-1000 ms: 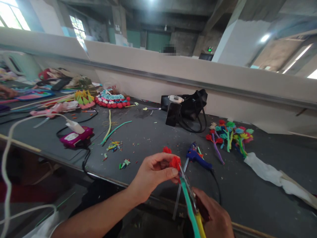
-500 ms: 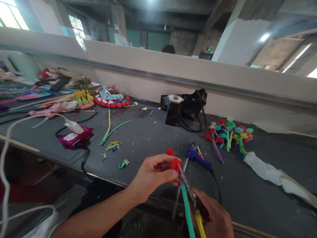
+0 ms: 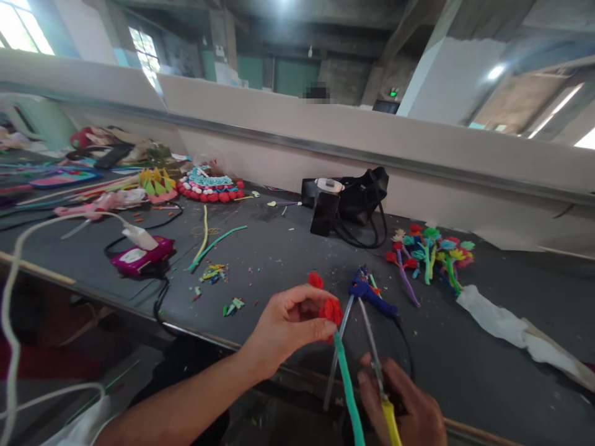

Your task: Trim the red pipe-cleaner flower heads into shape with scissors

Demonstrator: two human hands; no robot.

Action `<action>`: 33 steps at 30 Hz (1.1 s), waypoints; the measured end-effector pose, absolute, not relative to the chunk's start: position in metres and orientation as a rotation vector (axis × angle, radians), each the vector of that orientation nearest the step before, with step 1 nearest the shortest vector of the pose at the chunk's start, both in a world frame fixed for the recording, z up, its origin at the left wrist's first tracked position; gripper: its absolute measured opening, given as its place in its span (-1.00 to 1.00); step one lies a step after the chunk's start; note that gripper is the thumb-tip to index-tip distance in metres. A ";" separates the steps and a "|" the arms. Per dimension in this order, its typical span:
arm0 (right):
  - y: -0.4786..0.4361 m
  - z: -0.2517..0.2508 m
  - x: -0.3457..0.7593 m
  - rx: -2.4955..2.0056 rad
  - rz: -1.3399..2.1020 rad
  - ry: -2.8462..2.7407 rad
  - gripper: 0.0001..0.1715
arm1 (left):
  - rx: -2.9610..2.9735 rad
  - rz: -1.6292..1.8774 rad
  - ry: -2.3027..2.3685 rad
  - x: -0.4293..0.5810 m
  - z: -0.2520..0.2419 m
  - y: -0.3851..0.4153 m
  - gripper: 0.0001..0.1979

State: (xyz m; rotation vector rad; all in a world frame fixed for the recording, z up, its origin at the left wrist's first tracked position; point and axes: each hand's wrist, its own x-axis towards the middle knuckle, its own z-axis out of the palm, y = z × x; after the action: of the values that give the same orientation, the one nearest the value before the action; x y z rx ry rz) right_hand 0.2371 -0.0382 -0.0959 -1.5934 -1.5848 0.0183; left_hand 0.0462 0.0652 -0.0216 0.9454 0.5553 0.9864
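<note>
Between the thumb and fingers of my left hand is a red pipe-cleaner flower on a green stem, which hangs down toward me. Another red bloom shows just beyond my fingertips. My right hand grips scissors with a yellow handle, their blades pointing up and away, a little to the right of the flower and apart from it. Behind the blades a blue glue gun lies on the table, with a clear glue stick slanting toward me from it.
Colourful pipe-cleaner flowers lie at the right beside a white wrapped bundle. A black bag and a phone stand by the partition. Scraps, a purple power box and a white cable are at the left.
The scissors have drawn away from the red flower to the right, together with my right hand. My left hand still holds the flower, and the green stem has shifted slightly left.
</note>
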 end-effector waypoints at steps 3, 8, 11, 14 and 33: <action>-0.035 -0.093 0.241 -1.568 0.001 -1.597 -0.68 | 0.983 1.051 0.601 0.045 -0.021 0.067 -0.67; -0.030 -0.097 0.248 -1.444 -0.130 -1.752 -0.86 | 1.081 1.026 0.662 0.045 -0.018 0.066 -0.68; -0.030 -0.104 0.252 -1.449 -0.170 -1.777 -0.84 | 1.107 1.028 0.650 0.046 -0.017 0.065 -0.70; -0.033 -0.114 0.258 -1.483 -0.204 -1.767 -0.76 | 1.077 1.030 0.641 0.046 -0.017 0.065 -0.69; -0.042 -0.090 0.254 -1.592 -0.771 -1.731 -0.56 | 1.186 0.988 0.898 0.044 -0.018 0.067 -0.66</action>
State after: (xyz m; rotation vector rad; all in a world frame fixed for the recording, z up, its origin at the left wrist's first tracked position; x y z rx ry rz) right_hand 0.2541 -0.0417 -0.0903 -1.5920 -1.7312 -0.7713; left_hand 0.0440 0.0674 -0.0182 1.1865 0.8983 0.9880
